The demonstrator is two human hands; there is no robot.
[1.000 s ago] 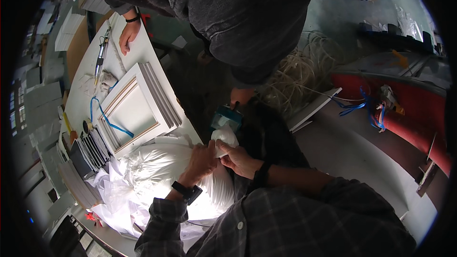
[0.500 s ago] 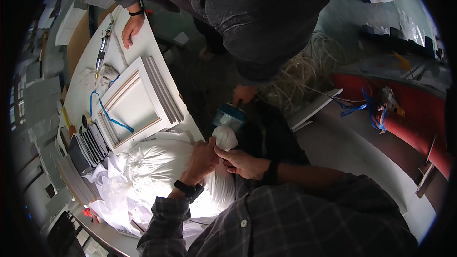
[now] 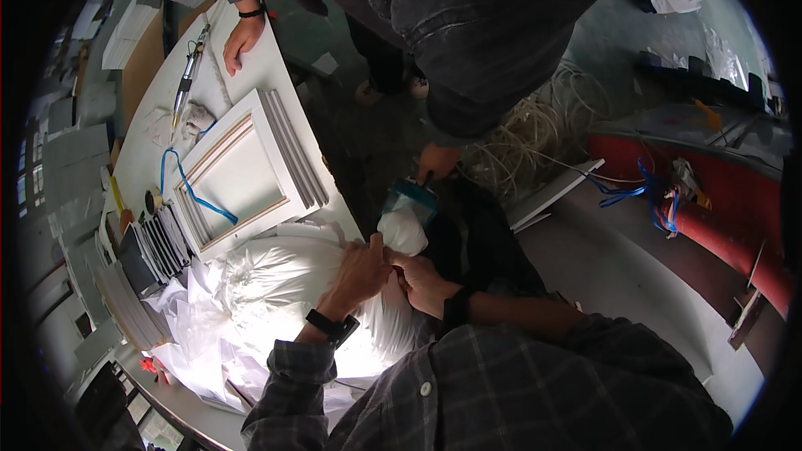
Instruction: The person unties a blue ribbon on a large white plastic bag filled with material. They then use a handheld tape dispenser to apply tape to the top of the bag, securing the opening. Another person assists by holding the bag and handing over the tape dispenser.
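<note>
A white rounded bundle of cloth or film (image 3: 403, 232) bulges just beyond my two hands. My left hand (image 3: 359, 274) pinches the gathered neck of it from the left, fingers closed. From the right, my right hand (image 3: 424, 282) is closed on the same neck, its fingertips partly hidden. A large bulging white sack (image 3: 280, 284) lies beside and beneath my left hand; whether the bundle is part of it I cannot tell. Against the bundle's far side, another person's hand (image 3: 437, 160) holds a teal-edged, scoop-like thing (image 3: 422, 198).
White frames (image 3: 271, 192) are stacked on the white table (image 3: 271, 67) at left, near a blue strap (image 3: 174, 169) and a slim metal tool (image 3: 185, 83). The other person leans in opposite me. Tangled pale cord (image 3: 543, 129) and a red cylinder (image 3: 718, 234) are at right.
My right hand has turned and drawn in closer to my left at the bundle's neck. The bundle and the teal-edged thing sit slightly further right. The view has shifted a little.
</note>
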